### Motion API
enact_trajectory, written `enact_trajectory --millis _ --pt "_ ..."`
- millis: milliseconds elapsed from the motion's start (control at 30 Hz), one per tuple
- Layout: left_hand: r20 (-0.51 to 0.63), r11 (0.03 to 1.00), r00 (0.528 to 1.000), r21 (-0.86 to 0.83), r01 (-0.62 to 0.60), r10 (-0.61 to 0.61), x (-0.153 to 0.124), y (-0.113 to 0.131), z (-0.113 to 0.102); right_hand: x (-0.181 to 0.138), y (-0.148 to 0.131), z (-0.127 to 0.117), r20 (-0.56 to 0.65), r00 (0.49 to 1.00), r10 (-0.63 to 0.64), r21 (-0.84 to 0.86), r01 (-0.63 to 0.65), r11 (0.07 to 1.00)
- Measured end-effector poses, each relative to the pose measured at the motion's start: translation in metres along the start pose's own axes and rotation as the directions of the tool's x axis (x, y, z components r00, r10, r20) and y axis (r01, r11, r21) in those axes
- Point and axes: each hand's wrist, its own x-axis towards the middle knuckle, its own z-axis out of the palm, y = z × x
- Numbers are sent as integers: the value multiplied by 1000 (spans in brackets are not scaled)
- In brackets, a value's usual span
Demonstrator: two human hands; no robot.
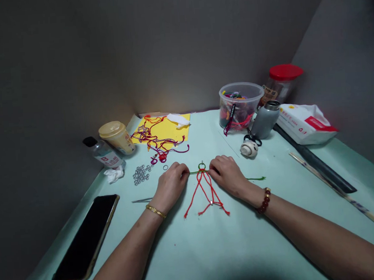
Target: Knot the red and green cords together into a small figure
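Centrally, left hand (173, 181) and right hand (227, 174) pinched green cord (193, 172) across red strands (212, 192); seemingly light, soft, best gripped beside them.

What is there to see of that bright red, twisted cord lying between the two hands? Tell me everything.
The bright red, twisted cord looks like soft yarn. Its upper part loops around a thin green cord, just below a small green ring. Several strands fan down the pale green tabletop toward the wearer, some crossing, with fuzzy ends. A tiny pale piece sits on the right-hand strands. The left hand and right hand pinch the green cord on either side.
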Motion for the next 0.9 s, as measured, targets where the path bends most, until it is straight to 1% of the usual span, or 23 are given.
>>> enact_trajectory --millis 133,300,400,500,567,667,733,767,833,900 --pt "-15 999 1000 36 2 -1 -1 2 1 1 1 1 -5 1000 -13 -4 13 1000" --pt "-41 999 999 42 -1 2 -4 3 2 1 1 0 7 1000 -21 -10 21 1000" --pt "-88 1000 996 20 1 1 -10 6 -1 -7 0 -10 -16 999 -32 24 32 999" --pt "-130 996 991 -87 -36 24 -22 16 -8 -23 -6 -25 -28 999 -40 92 43 995" --pt "-89 982 994 -175 -79 64 -32 27 -12 -36 -12 -34 5 999 -48 182 47 982" --pt "78 965 988 -237 -111 132 -48 44 -13 -53 -26 -42 101 992 -72 286 41 957" --pt "172 974 975 -199 -107 142 -55 52 -10 -60 -33 -41 159 983 -87 293 37 956" --pt "198 981 971 -164 -103 135 -58 55 -8 -62 -35 -40 180 980 -90 281 37 959" --pt "218 991 969 -94 -95 113 -60 59 -4 -64 -37 -36 211 973 -95 259 39 965" --pt "224 993 969 -74 -93 107 -59 59 -1 -63 -37 -32 231 968 -96 263 33 964"
